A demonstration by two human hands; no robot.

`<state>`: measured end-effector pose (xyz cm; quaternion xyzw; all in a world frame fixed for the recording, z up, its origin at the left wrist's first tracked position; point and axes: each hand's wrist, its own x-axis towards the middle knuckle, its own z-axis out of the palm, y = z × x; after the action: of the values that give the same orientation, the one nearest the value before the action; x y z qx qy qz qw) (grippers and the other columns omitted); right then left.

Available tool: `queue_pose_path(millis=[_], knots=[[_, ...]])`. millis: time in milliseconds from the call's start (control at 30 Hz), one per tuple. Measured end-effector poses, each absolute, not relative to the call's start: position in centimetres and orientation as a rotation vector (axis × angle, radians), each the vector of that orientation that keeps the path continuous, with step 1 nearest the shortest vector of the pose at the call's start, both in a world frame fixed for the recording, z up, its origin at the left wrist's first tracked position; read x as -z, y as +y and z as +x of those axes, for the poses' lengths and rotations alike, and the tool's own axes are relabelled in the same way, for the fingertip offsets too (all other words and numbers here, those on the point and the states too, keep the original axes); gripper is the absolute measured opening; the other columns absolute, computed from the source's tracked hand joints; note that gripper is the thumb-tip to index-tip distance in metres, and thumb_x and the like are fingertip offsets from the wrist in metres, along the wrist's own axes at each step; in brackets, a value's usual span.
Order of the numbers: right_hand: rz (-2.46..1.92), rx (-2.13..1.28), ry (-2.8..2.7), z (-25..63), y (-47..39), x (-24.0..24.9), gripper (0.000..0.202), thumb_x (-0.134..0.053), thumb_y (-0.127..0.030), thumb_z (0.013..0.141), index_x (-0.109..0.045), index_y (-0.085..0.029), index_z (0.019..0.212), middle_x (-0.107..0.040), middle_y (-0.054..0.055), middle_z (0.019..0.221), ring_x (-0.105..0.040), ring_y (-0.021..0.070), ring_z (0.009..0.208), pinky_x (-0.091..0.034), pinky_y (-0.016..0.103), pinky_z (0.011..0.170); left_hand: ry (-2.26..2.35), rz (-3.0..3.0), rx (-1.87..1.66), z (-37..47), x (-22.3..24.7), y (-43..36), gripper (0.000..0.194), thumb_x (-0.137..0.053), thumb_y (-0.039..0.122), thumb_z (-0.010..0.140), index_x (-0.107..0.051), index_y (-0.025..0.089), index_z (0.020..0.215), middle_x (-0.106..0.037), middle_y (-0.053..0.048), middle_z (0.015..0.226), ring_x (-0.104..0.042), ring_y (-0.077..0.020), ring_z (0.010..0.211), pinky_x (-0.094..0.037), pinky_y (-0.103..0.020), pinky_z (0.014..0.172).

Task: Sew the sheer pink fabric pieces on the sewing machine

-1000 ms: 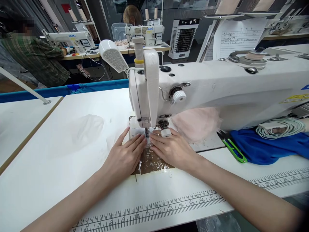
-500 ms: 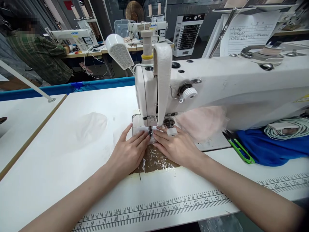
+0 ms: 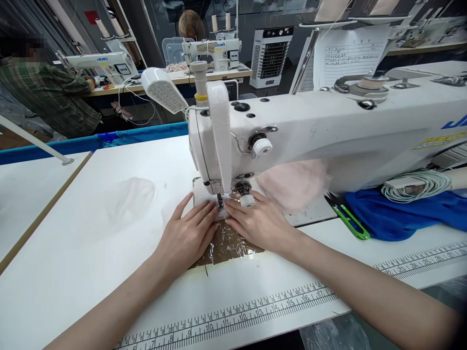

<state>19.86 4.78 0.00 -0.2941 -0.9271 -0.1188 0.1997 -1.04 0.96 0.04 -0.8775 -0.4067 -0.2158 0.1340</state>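
Observation:
A white sewing machine [image 3: 251, 131] spans the view, its presser foot [image 3: 220, 200] low between my hands. My left hand [image 3: 188, 231] lies flat just left of the foot, fingers stretched over a small piece of thin white fabric [image 3: 221, 214]. From the right, my right hand [image 3: 260, 221] rests flat too, its fingertips pressing by the foot and partly behind a white knob. Beneath both palms is a brown, shiny taped patch [image 3: 229, 243] on the table. How far the fabric reaches under my fingers is hidden.
Sheer white fabric [image 3: 131, 199] lies left; pale pink fabric [image 3: 295, 184] sits under the machine arm. Green thread snips [image 3: 352, 221], blue cloth [image 3: 394, 214] and a coiled cable [image 3: 416, 189] are at right. A printed ruler [image 3: 233, 318] edges the table. A person [image 3: 47, 97] sits at another machine.
The camera view has shifted, so the machine and hands appear slightly further left. Both hands keep about the same flat pose beside the presser foot.

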Motion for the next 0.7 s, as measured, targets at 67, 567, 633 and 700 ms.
queue_pose_path(millis=[67,567,633,700], knots=[[-0.816,0.328,-2.595,19.9,4.8,0.0,0.025,-0.050,-0.027,0.095,-0.070,-0.012,0.100,-0.071,0.008,0.107,-0.064,0.0204,0.094,-0.044,0.038,0.094,-1.197,-2.513,0.645,-1.2,-0.1,1.1,0.030,-0.048,0.024,0.095,-0.061,0.011,0.118,-0.067,-0.011,0.118,-0.062,-0.0221,0.112,-0.033,-0.049,0.112],[-0.669,0.254,-2.495,19.3,2.7,-0.8,0.027,-0.043,-0.003,0.088,-0.068,-0.014,0.093,-0.071,0.005,0.098,-0.062,0.0161,0.091,-0.046,0.031,0.087,-1.099,-2.420,0.621,-2.1,-2.2,0.9,0.016,-0.053,0.018,0.089,-0.066,0.015,0.098,-0.072,-0.004,0.084,-0.066,-0.0198,0.076,-0.045,-0.039,0.077],[-0.591,0.167,-2.565,18.9,2.3,-0.8,0.028,-0.043,-0.006,0.090,-0.064,-0.013,0.106,-0.069,0.006,0.109,-0.060,0.0165,0.102,-0.044,0.031,0.094,-1.128,-2.508,0.561,-2.5,-1.8,1.3,0.026,-0.046,0.013,0.091,-0.061,0.013,0.111,-0.070,-0.008,0.108,-0.064,-0.0228,0.100,-0.043,-0.042,0.091],[-0.598,0.216,-2.555,18.8,2.1,-0.8,0.027,-0.044,-0.007,0.089,-0.063,-0.010,0.108,-0.070,0.008,0.102,-0.061,0.0178,0.099,-0.042,0.034,0.098,-1.151,-2.608,0.516,-2.9,-1.4,1.6,0.032,-0.041,0.010,0.091,-0.057,0.013,0.118,-0.067,-0.008,0.118,-0.061,-0.0212,0.108,-0.038,-0.045,0.103]])
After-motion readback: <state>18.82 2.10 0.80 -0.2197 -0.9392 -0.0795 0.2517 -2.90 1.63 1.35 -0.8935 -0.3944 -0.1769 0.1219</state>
